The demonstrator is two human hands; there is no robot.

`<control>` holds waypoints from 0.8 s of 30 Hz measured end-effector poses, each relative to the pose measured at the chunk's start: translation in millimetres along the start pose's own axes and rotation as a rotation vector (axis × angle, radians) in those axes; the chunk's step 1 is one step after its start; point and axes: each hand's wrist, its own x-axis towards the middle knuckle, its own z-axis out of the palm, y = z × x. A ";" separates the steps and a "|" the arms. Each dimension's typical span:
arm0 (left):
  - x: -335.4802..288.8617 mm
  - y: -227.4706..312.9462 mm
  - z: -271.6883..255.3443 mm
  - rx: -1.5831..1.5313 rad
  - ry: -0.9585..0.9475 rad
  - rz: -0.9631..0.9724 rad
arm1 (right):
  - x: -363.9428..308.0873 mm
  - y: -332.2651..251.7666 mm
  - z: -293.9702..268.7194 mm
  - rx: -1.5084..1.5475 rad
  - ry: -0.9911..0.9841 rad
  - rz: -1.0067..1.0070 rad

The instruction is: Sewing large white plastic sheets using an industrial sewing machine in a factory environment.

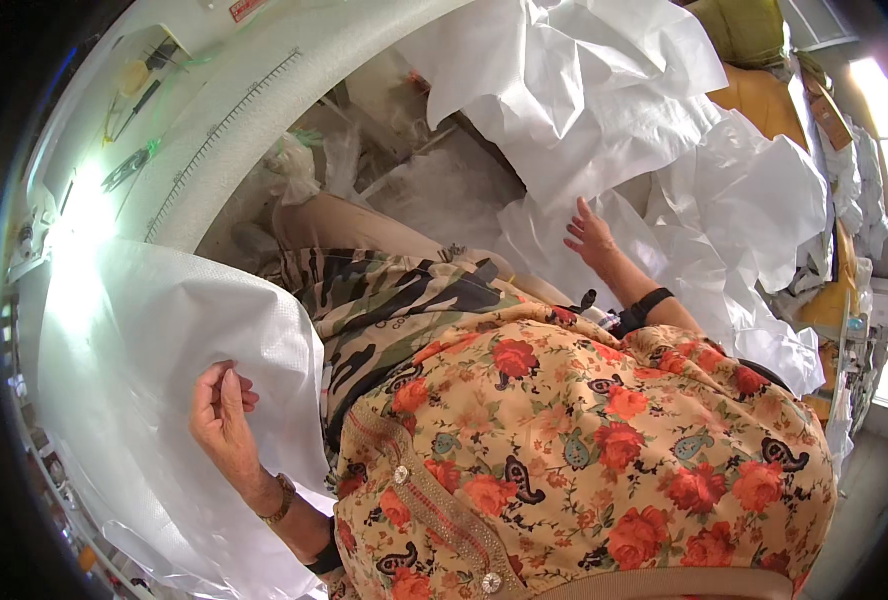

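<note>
On my left, a smooth white sheet (pixel 164 330) with a fine woven texture spreads over the table and hangs toward my lap. My left hand (pixel 226 412) is over this sheet, its fingers curled in and the thumb laid along them; whether a fold is pinched there I cannot make out. My right hand (pixel 592 236) is held out with its fingers apart and nothing in them. Just beyond and around it lies a large heap of crumpled white sheet material (pixel 574 90), which falls in loose folds to my right.
A pale table (pixel 234 75) with ruler marks along its edge curves round my left and front. On it lie thread snips (pixel 132 165) with green on them and small tools, near a glaring lamp (pixel 86 215). Clear plastic bags (pixel 294 165) are bunched below. Yellow bundles (pixel 764 105) stand at far right.
</note>
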 end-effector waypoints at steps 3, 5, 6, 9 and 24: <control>-3.8 -1.0 0.5 -0.025 -0.001 0.031 | 11.8 8.1 2.9 -0.078 0.378 -0.031; -5.7 0.7 4.8 -0.057 -0.014 -0.017 | 23.0 0.7 -1.7 0.047 0.190 -0.054; -6.8 1.1 6.0 -0.059 -0.015 -0.019 | 30.9 1.9 -10.3 0.174 0.011 -0.068; -1.0 3.8 6.8 -0.056 -0.055 -0.020 | 72.4 8.3 -45.0 0.348 -0.030 -0.144; 13.3 4.8 6.4 -0.093 -0.102 0.135 | -71.4 -247.7 16.9 0.183 -0.321 -0.833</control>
